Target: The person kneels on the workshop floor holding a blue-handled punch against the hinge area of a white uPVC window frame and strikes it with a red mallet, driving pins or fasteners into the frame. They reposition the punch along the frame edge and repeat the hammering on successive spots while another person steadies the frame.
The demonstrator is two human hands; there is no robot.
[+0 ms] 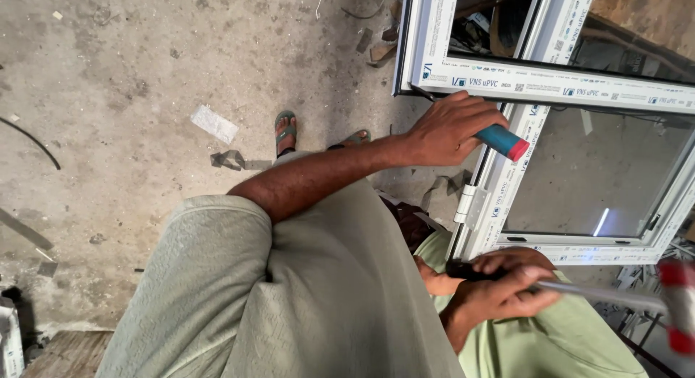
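Gripping a chisel-like tool by its blue handle with a red end cap (pixel 502 141), the person's left hand (pixel 449 128) is wrapped tight around the shaft, fingers curled over the top, so that only the coloured butt sticks out past the knuckles on the side toward the glass. At the other end of that fist a thin dark blade (pixel 422 93) pokes out and meets the white window frame (pixel 550 85) near the corner where a horizontal bar joins an upright one. The right hand (pixel 499 287) is clenched just as firmly on the black grip of a mallet (pixel 673 298); its pale metal shaft runs outward from the fist, away from the body, to a blurred red-and-white head at the edge of the view. Whether that head touches anything cannot be told. Between the two fists lies the lower part of the frame, with a white hinge (pixel 469 204) on its upright and a pane of glass (pixel 594 175) beyond it reflecting a bright strip. Behind the left forearm, the person's pale green clothing (pixel 318 291) fills the middle of the view, and past the elbow two feet in green sandals (pixel 285 130) stand on a dusty concrete floor (pixel 123 81). A scrap of white paper (pixel 213 123) and bits of debris lie on the floor beside the sandals, well apart from both hands.
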